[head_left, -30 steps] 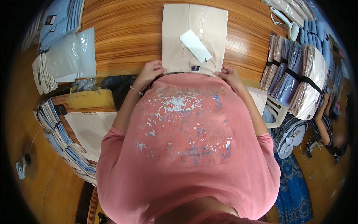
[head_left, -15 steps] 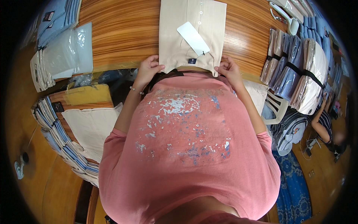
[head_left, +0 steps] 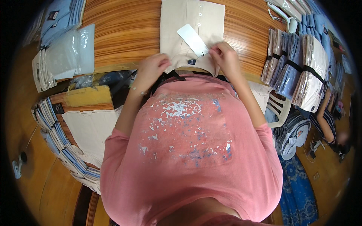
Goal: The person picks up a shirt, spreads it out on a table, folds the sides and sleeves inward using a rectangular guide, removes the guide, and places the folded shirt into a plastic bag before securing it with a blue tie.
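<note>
A folded beige shirt [head_left: 177,22] with white buttons lies on the wooden table, its neck end at the near edge. A blank-looking pale hang tag [head_left: 193,39] rests slantwise on it, above a small dark neck label [head_left: 191,61]. My left hand [head_left: 151,71] is at the shirt's near left corner, thumb and fingers drawn together; whether cloth is between them is unclear. Beside the tag's lower end, my right hand [head_left: 226,58] has its fingertips pinched together. What they grip is too small to make out.
Clear plastic sleeves [head_left: 85,49] lie at the left, near folded blue shirts [head_left: 60,22]. Bundles of bagged shirts [head_left: 311,73] line the right side, below a white handled tool [head_left: 290,20]. Another beige garment [head_left: 90,130] lies lower left. At far right shows another person's arm [head_left: 325,120].
Both hands have left the shirt's lower corners. My right hand moved up and inward to the tag; my left hand rose and turned inward. The shirt shifted slightly.
</note>
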Action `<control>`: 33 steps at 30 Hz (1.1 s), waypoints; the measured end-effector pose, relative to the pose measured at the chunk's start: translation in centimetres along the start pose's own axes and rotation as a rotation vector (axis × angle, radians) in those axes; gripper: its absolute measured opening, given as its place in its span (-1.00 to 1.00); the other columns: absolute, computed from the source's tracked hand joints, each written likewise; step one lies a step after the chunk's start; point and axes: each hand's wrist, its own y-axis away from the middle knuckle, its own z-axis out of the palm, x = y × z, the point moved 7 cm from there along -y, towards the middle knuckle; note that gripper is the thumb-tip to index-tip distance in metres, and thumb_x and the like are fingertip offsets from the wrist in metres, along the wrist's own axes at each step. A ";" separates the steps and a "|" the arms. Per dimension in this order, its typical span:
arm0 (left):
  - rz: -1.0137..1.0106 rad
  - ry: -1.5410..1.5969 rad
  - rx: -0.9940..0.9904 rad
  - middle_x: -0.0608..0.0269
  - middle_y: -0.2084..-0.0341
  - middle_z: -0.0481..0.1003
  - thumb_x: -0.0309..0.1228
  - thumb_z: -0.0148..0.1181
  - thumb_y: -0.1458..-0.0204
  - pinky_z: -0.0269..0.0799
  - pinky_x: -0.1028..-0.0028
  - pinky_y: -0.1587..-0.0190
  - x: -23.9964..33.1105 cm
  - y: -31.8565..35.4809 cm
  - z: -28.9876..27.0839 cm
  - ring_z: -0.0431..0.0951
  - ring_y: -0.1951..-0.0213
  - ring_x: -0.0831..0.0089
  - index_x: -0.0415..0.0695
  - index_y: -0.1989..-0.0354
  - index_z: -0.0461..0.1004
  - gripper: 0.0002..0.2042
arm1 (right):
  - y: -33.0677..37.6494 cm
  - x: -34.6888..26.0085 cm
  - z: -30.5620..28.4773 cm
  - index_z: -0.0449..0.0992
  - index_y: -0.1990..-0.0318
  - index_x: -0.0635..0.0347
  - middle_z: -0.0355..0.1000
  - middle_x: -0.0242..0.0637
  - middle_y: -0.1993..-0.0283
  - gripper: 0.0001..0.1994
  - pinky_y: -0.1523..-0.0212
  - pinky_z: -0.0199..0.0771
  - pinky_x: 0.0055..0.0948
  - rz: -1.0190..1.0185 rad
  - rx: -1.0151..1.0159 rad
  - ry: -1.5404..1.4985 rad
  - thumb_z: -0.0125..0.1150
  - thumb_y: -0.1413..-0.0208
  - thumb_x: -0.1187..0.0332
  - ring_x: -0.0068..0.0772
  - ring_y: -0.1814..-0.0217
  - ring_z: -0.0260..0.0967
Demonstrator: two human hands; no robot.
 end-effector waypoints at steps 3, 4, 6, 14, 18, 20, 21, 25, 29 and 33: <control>0.513 -0.070 0.052 0.26 0.35 0.42 -0.38 0.15 0.07 0.31 0.37 0.19 2.5 -1.4 2.8 0.42 0.26 0.29 -0.05 0.29 0.52 -0.84 | -2.2 -3.0 2.7 0.33 0.17 0.21 0.32 -0.13 0.26 -0.55 0.33 0.42 -0.29 -0.084 -0.024 0.312 0.31 0.20 0.20 -0.16 0.21 0.36; 0.533 -0.133 -0.002 0.27 0.32 0.40 -0.39 0.15 0.09 0.29 0.36 0.14 2.3 -1.6 4.1 0.38 0.20 0.31 -0.04 0.29 0.52 -0.83 | -2.6 -3.5 3.5 0.32 0.15 0.22 0.32 -0.12 0.25 -0.51 0.32 0.42 -0.27 -0.079 -0.034 0.357 0.32 0.22 0.19 -0.14 0.20 0.35; 0.552 -0.168 -0.051 0.30 0.26 0.37 -0.40 0.15 0.11 0.25 0.35 0.07 2.0 -1.8 4.9 0.34 0.14 0.33 -0.01 0.27 0.53 -0.81 | -2.9 -2.9 5.2 0.28 0.11 0.26 0.31 -0.09 0.23 -0.44 0.30 0.43 -0.25 -0.054 -0.056 0.454 0.34 0.25 0.16 -0.09 0.17 0.33; 0.650 -0.176 -0.014 0.31 0.29 0.35 -0.44 0.08 0.05 0.22 0.39 0.06 1.4 -1.4 5.3 0.32 0.18 0.34 0.08 0.17 0.53 -0.75 | -3.3 -0.2 3.5 0.26 -0.03 0.30 0.34 -0.17 0.24 -0.44 0.23 0.40 -0.42 0.105 0.050 -0.133 0.30 0.17 0.31 -0.32 0.18 0.34; 0.611 -0.195 -0.028 0.34 0.33 0.36 -0.43 0.03 0.02 0.22 0.40 0.07 0.9 -1.8 5.7 0.32 0.19 0.35 0.11 0.17 0.53 -0.75 | -2.7 1.2 3.3 0.32 0.02 0.28 0.40 -0.34 0.25 -0.64 0.31 0.36 -0.59 0.296 0.048 -0.698 0.15 0.01 0.44 -0.62 0.29 0.32; 0.618 -0.172 -0.036 0.33 0.32 0.35 -0.41 0.06 0.03 0.20 0.39 0.06 1.0 -1.8 5.6 0.31 0.19 0.34 0.13 0.19 0.53 -0.77 | -1.9 1.6 3.3 0.32 0.04 0.26 0.42 -0.35 0.29 -0.70 0.34 0.36 -0.59 0.448 -0.033 -0.824 0.09 -0.02 0.49 -0.60 0.33 0.34; 0.623 -0.162 -0.043 0.32 0.32 0.35 -0.40 0.07 0.03 0.19 0.39 0.06 1.1 -1.7 5.6 0.31 0.18 0.33 0.14 0.20 0.53 -0.78 | -2.0 2.7 3.6 0.30 0.04 0.22 0.43 -0.36 0.33 -0.72 0.37 0.35 -0.60 0.454 0.074 -0.822 0.00 -0.05 0.55 -0.59 0.35 0.35; 0.633 -0.168 -0.051 0.32 0.32 0.35 -0.43 0.06 0.04 0.18 0.40 0.05 1.2 -1.6 5.4 0.31 0.18 0.34 0.13 0.19 0.53 -0.76 | -2.2 1.9 2.6 0.30 0.08 0.34 0.42 -0.25 0.28 -0.72 0.28 0.40 -0.57 0.451 0.261 -0.912 -0.04 -0.01 0.66 -0.55 0.28 0.37; 0.612 -0.175 -0.081 0.33 0.30 0.35 -0.48 0.06 0.06 0.19 0.41 0.04 1.1 -1.7 5.5 0.31 0.17 0.35 0.11 0.16 0.52 -0.72 | -3.4 3.7 2.8 0.28 0.03 0.33 0.43 -0.22 0.26 -0.65 0.31 0.39 -0.53 0.346 0.256 -0.704 0.01 0.04 0.65 -0.51 0.31 0.38; 0.648 -0.190 -0.078 0.30 0.30 0.36 -0.48 0.08 0.07 0.23 0.39 0.07 1.3 -1.4 5.3 0.33 0.21 0.30 0.02 0.16 0.51 -0.73 | -4.1 2.0 1.2 0.31 0.05 0.29 0.41 -0.17 0.32 -0.64 0.30 0.38 -0.47 0.312 0.256 -0.163 0.10 0.09 0.58 -0.34 0.37 0.38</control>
